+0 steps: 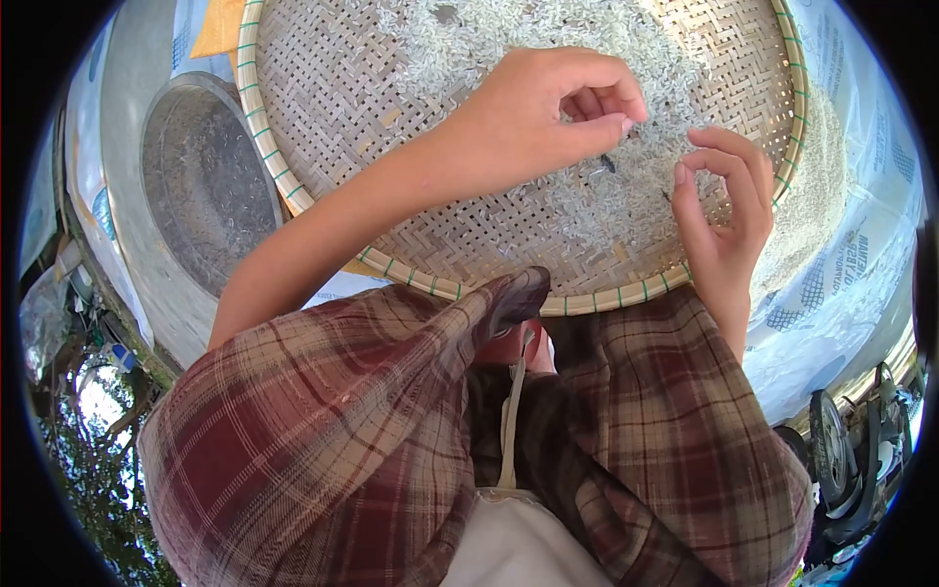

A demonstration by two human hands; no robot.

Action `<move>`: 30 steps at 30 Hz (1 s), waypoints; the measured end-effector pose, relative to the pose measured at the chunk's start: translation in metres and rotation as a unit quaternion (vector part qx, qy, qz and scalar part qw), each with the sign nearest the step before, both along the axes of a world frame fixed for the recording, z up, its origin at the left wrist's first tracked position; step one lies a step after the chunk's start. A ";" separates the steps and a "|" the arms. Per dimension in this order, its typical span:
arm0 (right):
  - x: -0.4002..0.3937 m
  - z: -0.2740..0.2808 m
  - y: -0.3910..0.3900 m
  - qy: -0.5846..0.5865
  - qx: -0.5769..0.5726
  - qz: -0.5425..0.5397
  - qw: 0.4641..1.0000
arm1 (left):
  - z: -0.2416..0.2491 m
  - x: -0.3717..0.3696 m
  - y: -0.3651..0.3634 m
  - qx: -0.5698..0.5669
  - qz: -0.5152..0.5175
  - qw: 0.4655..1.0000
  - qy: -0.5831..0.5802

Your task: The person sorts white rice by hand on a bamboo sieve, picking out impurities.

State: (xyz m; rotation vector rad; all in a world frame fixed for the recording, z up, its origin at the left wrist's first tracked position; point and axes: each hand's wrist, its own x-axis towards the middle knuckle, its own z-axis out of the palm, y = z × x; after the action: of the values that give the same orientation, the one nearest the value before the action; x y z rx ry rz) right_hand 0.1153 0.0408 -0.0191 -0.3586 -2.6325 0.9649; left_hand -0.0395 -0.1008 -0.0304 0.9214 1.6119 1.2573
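My left hand (558, 108) reaches across the woven bamboo tray (328, 103), its thumb and fingertips pinched together just above the rice. Whatever is in that pinch, if anything, is too small to make out. My right hand (732, 196) is over the tray's right side, thumb and fingers curved and apart, with nothing visible between them. White rice grains (606, 210) lie scattered under both hands, with a thicker spread of them at the far side. A small dark bit (608, 163) rests on the rice just below my left hand.
A grey basin (210, 186) with some grains stands left of the tray. More rice (822, 186) lies on a printed plastic sheet (831, 284) at the right. An orange-yellow piece (217, 29) shows at upper left. Wheeled vehicle parts (836, 450) are at lower right.
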 end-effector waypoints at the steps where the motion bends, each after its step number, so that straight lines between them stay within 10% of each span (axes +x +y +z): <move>1: -0.001 0.000 -0.002 0.011 -0.033 -0.016 0.999 | 0.001 0.001 -0.001 -0.002 -0.015 0.999 -0.039; 5: -0.015 0.000 -0.014 0.064 -0.024 0.033 0.997 | 0.006 0.014 0.002 -0.016 0.053 0.970 -0.239; 7: -0.023 0.001 -0.023 0.064 0.003 0.054 0.997 | 0.007 0.023 0.003 -0.019 0.176 0.843 -0.509; 10: -0.027 0.002 -0.026 0.064 0.036 0.075 0.994 | 0.006 0.022 -0.001 0.044 0.184 0.761 -0.621; 17: -0.023 0.004 -0.027 0.109 -0.172 0.009 0.979 | -0.010 0.008 -0.007 0.027 0.199 0.770 -0.606; 20: -0.019 -0.005 -0.014 0.108 -0.186 -0.056 0.975 | -0.018 -0.002 -0.009 0.107 -0.005 0.786 -0.609; 21: -0.018 -0.007 -0.012 0.106 -0.186 -0.099 0.972 | 0.002 -0.002 -0.001 -0.023 -0.030 0.946 -0.322; 22: -0.018 -0.005 -0.009 0.091 -0.146 -0.099 0.980 | 0.012 -0.001 0.004 -0.148 -0.050 0.988 0.007; 25: -0.016 -0.007 -0.007 0.037 -0.072 -0.111 0.990 | -0.007 0.004 0.006 0.083 -0.056 0.949 0.299; 30: -0.014 -0.020 -0.006 0.002 -0.033 -0.118 0.992 | -0.014 0.009 0.006 0.056 -0.115 0.923 0.363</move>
State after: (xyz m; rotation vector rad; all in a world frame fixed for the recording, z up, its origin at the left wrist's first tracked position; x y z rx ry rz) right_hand 0.1011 0.0353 -0.0388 -0.6659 -2.4868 0.9733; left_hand -0.0304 -0.0943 -0.0445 1.7413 1.9095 0.8868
